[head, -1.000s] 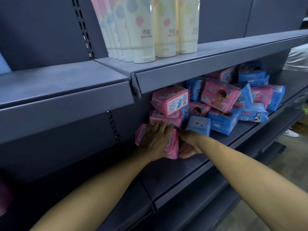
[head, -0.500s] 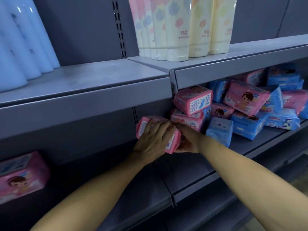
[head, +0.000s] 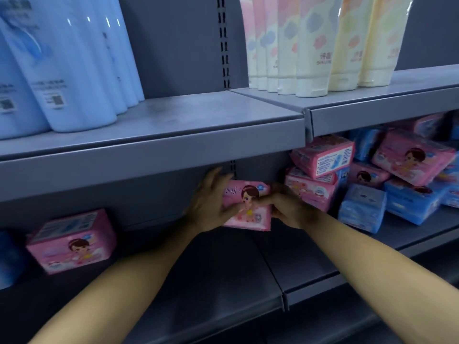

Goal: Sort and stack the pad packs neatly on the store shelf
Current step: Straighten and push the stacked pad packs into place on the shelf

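Between my two hands is a pink pad pack [head: 248,207] with a cartoon girl on its front, held upright above the grey lower shelf [head: 223,264]. My left hand [head: 211,204] holds its left edge, fingers spread over the top corner. My right hand [head: 285,207] grips its right edge, thumb across the front. A second pink pad pack [head: 72,242] stands on the shelf at the left. A jumbled heap of pink packs [head: 323,160] and blue packs [head: 362,207] lies on the shelf to the right.
The upper shelf [head: 173,125] overhangs just above my hands, carrying blue bottles [head: 62,65] on the left and pastel tubes [head: 318,45] on the right. A slotted upright [head: 223,40] splits the back panel. A blue item [head: 7,259] sits at the far left edge.
Both hands carried the pink pack left, away from the heap, and turned it so its printed front faces me. The view panned left, showing the lone pink pack.
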The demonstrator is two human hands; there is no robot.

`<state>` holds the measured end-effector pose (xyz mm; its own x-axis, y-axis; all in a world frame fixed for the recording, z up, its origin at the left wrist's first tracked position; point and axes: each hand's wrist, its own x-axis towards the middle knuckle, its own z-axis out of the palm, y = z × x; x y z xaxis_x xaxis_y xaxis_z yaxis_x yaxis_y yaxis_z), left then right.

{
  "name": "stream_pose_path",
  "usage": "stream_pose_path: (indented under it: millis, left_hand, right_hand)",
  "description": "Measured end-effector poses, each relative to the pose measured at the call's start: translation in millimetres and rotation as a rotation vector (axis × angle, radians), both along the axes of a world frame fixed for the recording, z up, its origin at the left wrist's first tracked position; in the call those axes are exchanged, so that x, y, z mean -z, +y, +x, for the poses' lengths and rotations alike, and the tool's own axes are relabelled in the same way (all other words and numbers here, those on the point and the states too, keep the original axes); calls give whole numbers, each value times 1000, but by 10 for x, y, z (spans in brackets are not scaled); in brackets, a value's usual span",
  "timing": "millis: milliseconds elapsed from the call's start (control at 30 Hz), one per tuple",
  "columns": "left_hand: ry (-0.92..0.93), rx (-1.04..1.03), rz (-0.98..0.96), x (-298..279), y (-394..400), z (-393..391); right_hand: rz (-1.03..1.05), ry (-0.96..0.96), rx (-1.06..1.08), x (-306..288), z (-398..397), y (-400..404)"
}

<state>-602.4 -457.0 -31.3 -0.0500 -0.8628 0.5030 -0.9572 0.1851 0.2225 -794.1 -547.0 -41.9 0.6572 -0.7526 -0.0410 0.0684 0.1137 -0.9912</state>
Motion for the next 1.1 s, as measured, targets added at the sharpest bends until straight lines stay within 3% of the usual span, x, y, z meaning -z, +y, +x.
stream_pose_path:
  millis: [133,233,500,700,1100]
  left_hand:
    - [445,-163,159,-52,-38,109]
    - [538,-209,241,-107,-12,227]
    - [476,-97,290,-174,239,521]
    - [264,-114,228,-201,412,741]
    - [96,-230,242,-182,677,1193]
  right_hand:
    - [-127,52,-23,-24,117,72]
    - [-180,125,31,-29,206,116]
    - [-396,317,-2,-109,528,201]
    - [-599,516,-4,-88,826,277]
    - [-785,572,-59,-88,1323,452]
